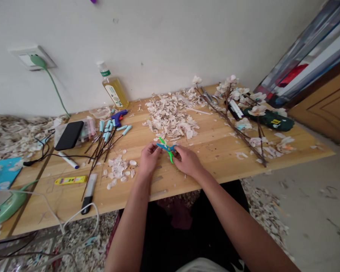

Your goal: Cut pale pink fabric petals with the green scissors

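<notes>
My right hand point(187, 160) is closed around small scissors point(166, 148) with blue and green handles, just above the wooden table point(209, 151). My left hand point(149, 157) pinches at the scissors' blade end; whatever small piece sits between its fingers is too small to make out. Behind both hands lies a big heap of pale shell-like flakes point(171, 115). A smaller cluster of flakes point(118, 170) lies to the left of my left hand.
Blue glue gun point(119, 116), twigs with pale blue tips point(106, 139), phone point(69, 135), marker point(68, 160), yellow box point(70, 180), utility knife point(88, 193) lie left. Oil bottle point(113, 87) stands by the wall. Branches with white blossoms point(243, 113) and metal scissors point(209, 97) lie right.
</notes>
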{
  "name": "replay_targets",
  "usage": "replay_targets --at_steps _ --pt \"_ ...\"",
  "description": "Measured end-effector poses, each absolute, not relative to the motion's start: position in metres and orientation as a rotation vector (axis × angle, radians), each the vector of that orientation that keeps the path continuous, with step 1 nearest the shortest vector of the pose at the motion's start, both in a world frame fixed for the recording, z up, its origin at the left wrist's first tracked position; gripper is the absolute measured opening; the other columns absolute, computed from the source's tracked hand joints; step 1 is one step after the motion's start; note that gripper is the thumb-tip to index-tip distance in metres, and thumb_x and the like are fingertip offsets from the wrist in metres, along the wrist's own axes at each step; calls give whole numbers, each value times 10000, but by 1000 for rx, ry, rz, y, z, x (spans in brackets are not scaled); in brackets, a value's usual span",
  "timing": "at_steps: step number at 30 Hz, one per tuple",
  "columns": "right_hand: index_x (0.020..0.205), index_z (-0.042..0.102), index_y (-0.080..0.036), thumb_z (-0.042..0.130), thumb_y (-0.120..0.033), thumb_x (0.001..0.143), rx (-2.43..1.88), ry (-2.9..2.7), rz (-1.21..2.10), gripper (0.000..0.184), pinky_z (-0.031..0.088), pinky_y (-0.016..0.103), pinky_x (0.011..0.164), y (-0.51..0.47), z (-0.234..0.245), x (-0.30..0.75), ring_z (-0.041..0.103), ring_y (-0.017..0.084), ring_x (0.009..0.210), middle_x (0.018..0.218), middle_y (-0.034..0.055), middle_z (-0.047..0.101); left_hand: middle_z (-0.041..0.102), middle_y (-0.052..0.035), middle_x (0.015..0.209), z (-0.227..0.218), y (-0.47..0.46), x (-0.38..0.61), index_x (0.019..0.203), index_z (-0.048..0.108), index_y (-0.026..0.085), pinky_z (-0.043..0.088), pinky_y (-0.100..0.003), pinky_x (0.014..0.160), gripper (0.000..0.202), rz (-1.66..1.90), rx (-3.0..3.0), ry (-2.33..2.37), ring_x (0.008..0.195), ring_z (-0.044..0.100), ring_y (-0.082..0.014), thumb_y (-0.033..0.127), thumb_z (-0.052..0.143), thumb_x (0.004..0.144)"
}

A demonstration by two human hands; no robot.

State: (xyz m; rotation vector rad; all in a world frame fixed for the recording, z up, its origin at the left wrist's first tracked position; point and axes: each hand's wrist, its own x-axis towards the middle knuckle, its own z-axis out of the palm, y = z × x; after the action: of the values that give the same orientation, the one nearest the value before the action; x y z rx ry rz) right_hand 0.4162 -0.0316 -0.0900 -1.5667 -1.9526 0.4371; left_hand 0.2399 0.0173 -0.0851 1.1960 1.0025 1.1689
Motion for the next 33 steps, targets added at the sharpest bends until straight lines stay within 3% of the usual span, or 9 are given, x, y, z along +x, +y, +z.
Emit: replay_targets --at_steps 8,15,20,27,33 --pt "889 535 -223 588 -252 869 -1580 -1959 395 63 378 291 690 -32 -90 414 574 192 790 860 34 636 638 8 719 -83 9 254 787 658 153 492 -222 702 321 1169 605 713 651 581 -83 282 885 600" --pt "890 533 -224 595 -259 865 -1580 -1949 401 76 383 293 696 -32 -90 414 576 195 791 860 32 639 649 9 728 -88 12 253 790 681 163 464 -208 667 293 1221 696 754 643 572 -80 273 877 602" --pt "897 536 -227 589 -249 867 -1582 -1938 427 64 384 290 700 -32 -90 415 583 197 806 873 33 647 640 17 674 -95 17 247 803 709 175 435 -193 639 209 1259 952 898 623 551 -79 307 823 687" --pt "897 540 -225 578 -239 871 -1597 -1958 414 48 380 292 696 -32 -90 415 581 201 810 874 37 640 646 3 737 -83 10 253 801 678 154 470 -207 668 304 1161 619 748 642 567 -77 270 881 606" --pt "891 544 -226 582 -268 884 -1612 -1952 404 57 382 292 688 -32 -91 415 577 201 790 867 40 640 631 5 708 -84 7 257 794 660 149 479 -209 670 253 1137 483 665 658 577 -85 246 853 662"
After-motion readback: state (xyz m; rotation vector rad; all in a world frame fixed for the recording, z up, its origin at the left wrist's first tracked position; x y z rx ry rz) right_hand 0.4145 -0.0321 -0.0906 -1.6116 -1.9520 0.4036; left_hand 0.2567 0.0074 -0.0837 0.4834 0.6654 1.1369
